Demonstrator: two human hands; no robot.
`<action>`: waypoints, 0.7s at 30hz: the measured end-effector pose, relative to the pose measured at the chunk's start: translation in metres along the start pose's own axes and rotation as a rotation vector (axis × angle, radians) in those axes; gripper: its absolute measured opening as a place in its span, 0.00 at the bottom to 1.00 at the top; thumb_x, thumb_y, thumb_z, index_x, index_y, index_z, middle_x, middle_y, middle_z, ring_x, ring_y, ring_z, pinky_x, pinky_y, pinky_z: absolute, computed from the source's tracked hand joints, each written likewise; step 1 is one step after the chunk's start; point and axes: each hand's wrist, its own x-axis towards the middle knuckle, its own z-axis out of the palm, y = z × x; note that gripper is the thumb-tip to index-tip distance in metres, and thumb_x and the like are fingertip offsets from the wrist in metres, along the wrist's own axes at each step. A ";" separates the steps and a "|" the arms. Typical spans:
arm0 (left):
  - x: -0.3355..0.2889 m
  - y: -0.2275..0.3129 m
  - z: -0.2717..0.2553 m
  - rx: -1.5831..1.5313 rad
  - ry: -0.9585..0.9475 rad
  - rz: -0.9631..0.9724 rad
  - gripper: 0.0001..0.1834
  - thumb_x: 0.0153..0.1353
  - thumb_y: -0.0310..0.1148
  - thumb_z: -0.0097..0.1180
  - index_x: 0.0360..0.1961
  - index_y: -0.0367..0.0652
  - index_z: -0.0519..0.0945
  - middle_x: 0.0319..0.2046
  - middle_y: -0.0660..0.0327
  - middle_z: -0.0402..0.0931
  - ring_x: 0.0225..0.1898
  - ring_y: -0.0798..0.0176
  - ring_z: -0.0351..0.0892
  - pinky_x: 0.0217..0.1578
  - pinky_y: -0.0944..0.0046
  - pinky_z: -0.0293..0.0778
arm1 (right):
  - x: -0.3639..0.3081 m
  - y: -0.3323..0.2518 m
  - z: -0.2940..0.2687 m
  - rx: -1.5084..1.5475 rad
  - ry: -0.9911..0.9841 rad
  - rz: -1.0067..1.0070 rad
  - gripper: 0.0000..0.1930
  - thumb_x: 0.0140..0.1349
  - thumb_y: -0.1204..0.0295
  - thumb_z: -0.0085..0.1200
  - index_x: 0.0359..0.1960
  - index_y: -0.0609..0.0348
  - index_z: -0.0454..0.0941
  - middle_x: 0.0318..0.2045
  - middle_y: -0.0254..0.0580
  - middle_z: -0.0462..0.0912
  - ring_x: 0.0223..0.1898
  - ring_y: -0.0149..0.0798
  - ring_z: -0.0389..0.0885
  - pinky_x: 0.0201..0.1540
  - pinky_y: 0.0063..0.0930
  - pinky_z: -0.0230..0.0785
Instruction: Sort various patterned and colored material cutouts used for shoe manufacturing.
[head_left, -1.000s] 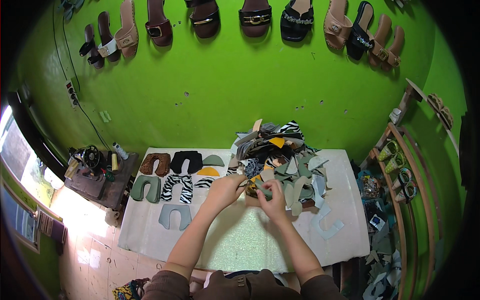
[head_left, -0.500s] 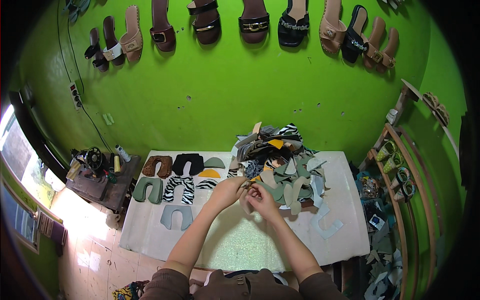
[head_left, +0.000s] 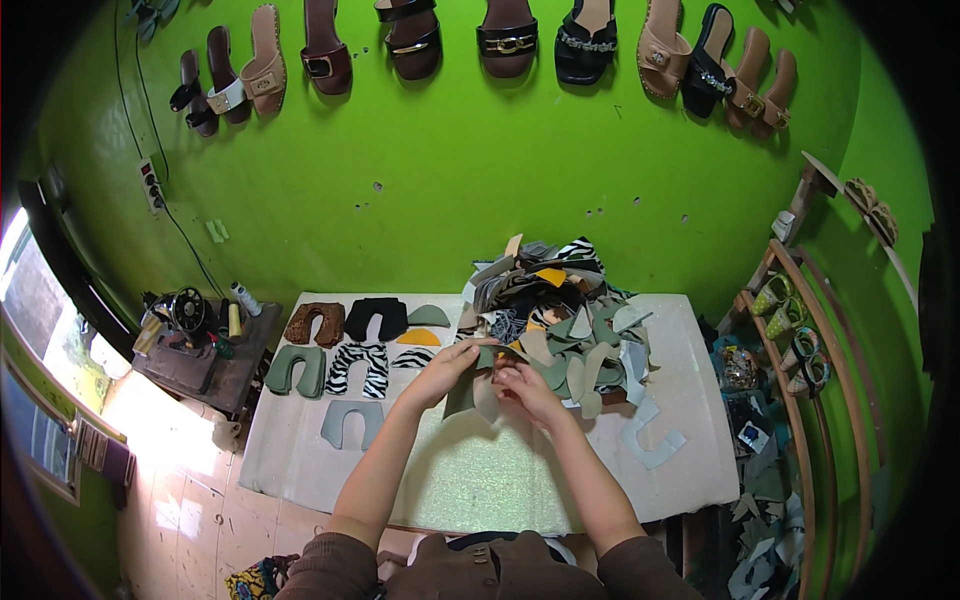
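Note:
My left hand (head_left: 452,374) is closed on grey-green leather scraps (head_left: 462,400), which hang below its fingers over the table. My right hand (head_left: 531,393) is just beside it, fingers curled and pinching at the edge of a paler scrap (head_left: 486,396) between the two hands. Exactly where the right fingertips grip is partly hidden. Right behind my hands rises a heap of mixed offcuts (head_left: 575,345) in green, grey, beige, yellow and zebra print.
U-shaped pieces lie in stacks on the left: brown (head_left: 314,324), black (head_left: 377,319), green (head_left: 297,371), zebra (head_left: 358,371) and grey (head_left: 352,424). Half-moon pieces (head_left: 423,337) sit beside them. A sewing machine (head_left: 187,315) stands left; a wooden rack (head_left: 800,350) right.
The scraps now spread out and hang below my left hand, where little of them showed before. My hands have drawn slightly apart, and the view has tilted down a little.

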 end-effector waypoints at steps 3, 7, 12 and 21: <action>-0.003 0.003 -0.001 -0.185 -0.044 -0.054 0.18 0.65 0.34 0.34 0.53 0.39 0.67 0.46 0.57 0.70 0.44 0.68 0.71 0.46 0.69 0.68 | -0.002 0.008 -0.004 0.120 -0.203 0.045 0.16 0.62 0.70 0.45 0.52 0.51 0.63 0.44 0.33 0.73 0.36 0.24 0.72 0.36 0.18 0.64; -0.011 0.006 0.000 -0.291 0.006 -0.158 0.18 0.66 0.33 0.33 0.53 0.38 0.66 0.45 0.56 0.70 0.43 0.66 0.72 0.44 0.67 0.71 | -0.015 -0.006 0.006 0.496 -0.231 0.194 0.16 0.62 0.72 0.44 0.52 0.50 0.62 0.39 0.33 0.74 0.31 0.25 0.71 0.29 0.17 0.66; -0.010 0.007 0.004 -0.342 0.035 -0.145 0.19 0.65 0.34 0.35 0.53 0.35 0.65 0.47 0.54 0.68 0.45 0.63 0.72 0.46 0.65 0.72 | -0.017 -0.007 -0.002 0.425 -0.263 0.106 0.15 0.58 0.74 0.49 0.47 0.57 0.67 0.34 0.34 0.73 0.25 0.23 0.68 0.22 0.13 0.61; -0.013 0.007 -0.005 -0.291 0.048 -0.177 0.19 0.65 0.35 0.36 0.51 0.32 0.67 0.48 0.53 0.68 0.46 0.62 0.72 0.48 0.64 0.72 | -0.021 -0.026 -0.009 -0.763 0.183 -0.371 0.14 0.50 0.66 0.59 0.34 0.63 0.76 0.43 0.37 0.70 0.42 0.31 0.69 0.44 0.25 0.63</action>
